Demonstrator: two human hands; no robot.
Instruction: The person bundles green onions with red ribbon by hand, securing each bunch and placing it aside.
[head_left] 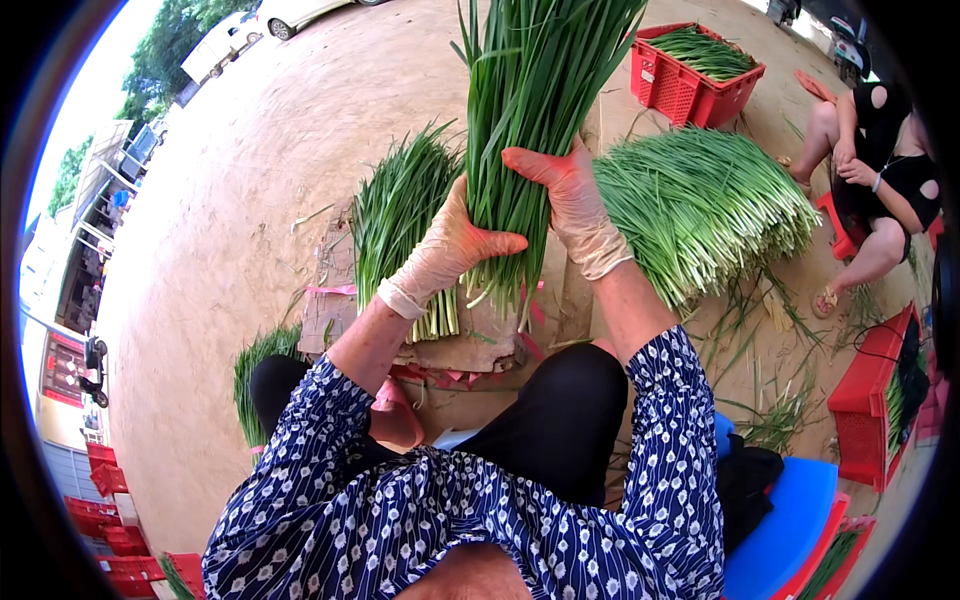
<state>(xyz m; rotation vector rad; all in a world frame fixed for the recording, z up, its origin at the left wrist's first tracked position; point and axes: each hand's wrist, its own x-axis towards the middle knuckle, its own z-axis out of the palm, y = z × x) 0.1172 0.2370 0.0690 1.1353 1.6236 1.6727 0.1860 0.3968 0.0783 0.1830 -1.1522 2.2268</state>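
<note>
Both my hands wear thin whitish gloves and grip one thick bunch of garlic chives (530,110), held upright with its long green leaves upward. My left hand (450,245) wraps the lower left side of the bunch, thumb across the front. Higher up, my right hand (568,200) clasps it from the right, its thumb also in front. Behind my left hand, a smaller pile of chives (400,220) lies on a flat cardboard piece (335,265), with pink strips (335,290) about it. A large heap of chives (710,200), pale stems facing me, spreads to the right.
A red crate (690,95) with chives stands at the far right. Another person (880,170) sits beyond the heap. Near my right side are a blue seat (785,520) and a red crate (868,420). More chives (262,375) lie by my left knee; loose leaves (785,415) litter the ground.
</note>
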